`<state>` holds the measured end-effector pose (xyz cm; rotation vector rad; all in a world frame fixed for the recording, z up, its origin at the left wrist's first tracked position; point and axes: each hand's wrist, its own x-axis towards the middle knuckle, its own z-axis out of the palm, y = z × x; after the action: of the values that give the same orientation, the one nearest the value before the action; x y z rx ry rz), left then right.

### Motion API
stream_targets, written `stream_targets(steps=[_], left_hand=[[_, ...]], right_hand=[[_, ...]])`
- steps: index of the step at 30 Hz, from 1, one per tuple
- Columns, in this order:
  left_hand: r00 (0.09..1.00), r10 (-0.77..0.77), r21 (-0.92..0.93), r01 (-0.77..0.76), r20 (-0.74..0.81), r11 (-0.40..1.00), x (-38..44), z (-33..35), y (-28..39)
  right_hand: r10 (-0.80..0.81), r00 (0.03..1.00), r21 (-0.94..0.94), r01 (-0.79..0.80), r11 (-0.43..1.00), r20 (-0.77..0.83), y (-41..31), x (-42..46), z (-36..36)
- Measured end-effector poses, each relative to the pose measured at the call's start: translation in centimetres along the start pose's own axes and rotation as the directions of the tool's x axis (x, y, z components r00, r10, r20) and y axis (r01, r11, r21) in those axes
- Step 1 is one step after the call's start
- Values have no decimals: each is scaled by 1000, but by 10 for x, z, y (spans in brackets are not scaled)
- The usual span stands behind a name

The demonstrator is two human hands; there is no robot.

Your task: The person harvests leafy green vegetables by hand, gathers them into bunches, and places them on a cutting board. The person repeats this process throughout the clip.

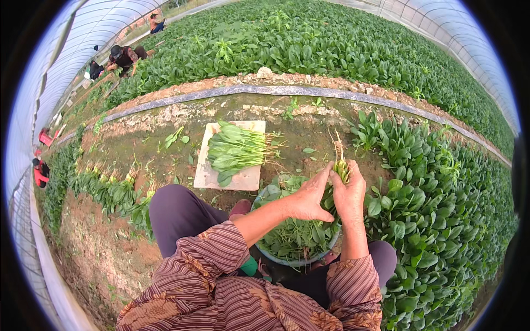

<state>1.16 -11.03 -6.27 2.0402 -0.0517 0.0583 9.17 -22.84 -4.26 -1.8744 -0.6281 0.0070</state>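
My right hand grips a small bunch of leafy greens by the stem bases, with the pale roots pointing away from me. Beside it, my left hand touches the bunch with its fingertips, its thumb spread low; whether it grips any stems is unclear. Under both hands a round blue-rimmed basin between my legs holds loose leaves. On a pale rectangular board to the left lies a pile of spinach-like plants, leaves leftward and roots over the right edge. The leaves of the held bunch are mostly hidden.
Growing greens stand close on the right. A long grey strip crosses ahead, with a wide planted bed beyond. Several bundles lie in a row at left. Co-workers, one a crouching person, are far off at upper left.
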Motion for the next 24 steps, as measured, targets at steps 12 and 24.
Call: stream_targets(steps=[12,24], left_hand=[[952,-276,-885,12,-132,465,-22,-28,-18],[906,-346,-936,-126,-244,329,-3,-26,-34]], right_hand=[[-48,857,295,-124,947,513,-20,16,-4],[-224,969,-163,205,965,-108,-19,-40,72]])
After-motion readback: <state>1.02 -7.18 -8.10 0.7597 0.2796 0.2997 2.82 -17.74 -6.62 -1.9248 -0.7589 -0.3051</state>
